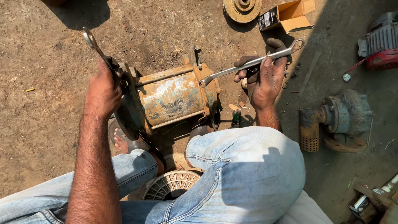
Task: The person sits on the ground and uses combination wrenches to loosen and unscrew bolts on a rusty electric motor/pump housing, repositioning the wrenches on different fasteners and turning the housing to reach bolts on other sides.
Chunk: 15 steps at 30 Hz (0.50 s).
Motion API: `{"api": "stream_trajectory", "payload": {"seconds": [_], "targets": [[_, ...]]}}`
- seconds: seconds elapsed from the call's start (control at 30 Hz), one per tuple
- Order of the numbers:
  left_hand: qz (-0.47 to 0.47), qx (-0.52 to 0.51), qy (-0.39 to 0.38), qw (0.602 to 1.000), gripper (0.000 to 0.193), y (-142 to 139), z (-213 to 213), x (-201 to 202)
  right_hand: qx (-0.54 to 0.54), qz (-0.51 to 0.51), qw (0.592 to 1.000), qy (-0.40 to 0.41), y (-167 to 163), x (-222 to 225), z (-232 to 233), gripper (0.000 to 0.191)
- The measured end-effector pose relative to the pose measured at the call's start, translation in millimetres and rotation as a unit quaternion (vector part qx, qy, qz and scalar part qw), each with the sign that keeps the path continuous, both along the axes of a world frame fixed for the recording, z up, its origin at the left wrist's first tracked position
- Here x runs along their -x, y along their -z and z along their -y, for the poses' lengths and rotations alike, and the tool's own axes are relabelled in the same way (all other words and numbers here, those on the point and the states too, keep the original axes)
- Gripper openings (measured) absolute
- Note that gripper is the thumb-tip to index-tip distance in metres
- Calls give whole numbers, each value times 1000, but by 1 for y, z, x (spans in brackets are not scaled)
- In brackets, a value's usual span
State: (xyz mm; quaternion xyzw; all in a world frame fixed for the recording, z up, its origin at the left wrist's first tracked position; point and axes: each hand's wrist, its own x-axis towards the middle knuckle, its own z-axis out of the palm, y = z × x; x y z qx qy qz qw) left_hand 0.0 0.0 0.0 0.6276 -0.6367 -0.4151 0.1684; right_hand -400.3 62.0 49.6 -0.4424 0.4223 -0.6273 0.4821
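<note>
Outdoor repair yard on bare dirt ground [54, 103]: a rusted motor housing [172, 97], a detached pump body [338, 120], a fan cover [172, 184], a pulley [242, 8] and an open carton [288, 14] lie scattered about

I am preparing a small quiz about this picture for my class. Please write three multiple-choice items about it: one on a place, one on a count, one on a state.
1. Where does the cardboard box lie?
A. At the top, beyond the right hand
B. Between the knees
C. On the motor

2. How many wrenches do the hands hold in all?
A. None
B. Two
C. Four

3. How does the box stand?
A. Taped shut
B. Crushed flat
C. Open, flaps out

Answers:
1. A: the box lies on the ground at the top, beyond the right hand.
2. B: the right hand grips one wrench set to the motor, and the left hand grips a second wrench.
3. C: the flaps stand apart and the inside shows.
</note>
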Motion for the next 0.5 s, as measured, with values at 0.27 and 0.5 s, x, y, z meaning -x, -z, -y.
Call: {"api": "stream_trajectory", "payload": {"seconds": [0.27, 0.5], "targets": [[41, 83, 28, 995, 40, 8, 2, -1, -60, -51, 996, 29, 5, 6, 7, 40], [58, 57, 27, 996, 58, 17, 3, 3, -269, -352, 896, 42, 28, 42, 33, 48]]}}
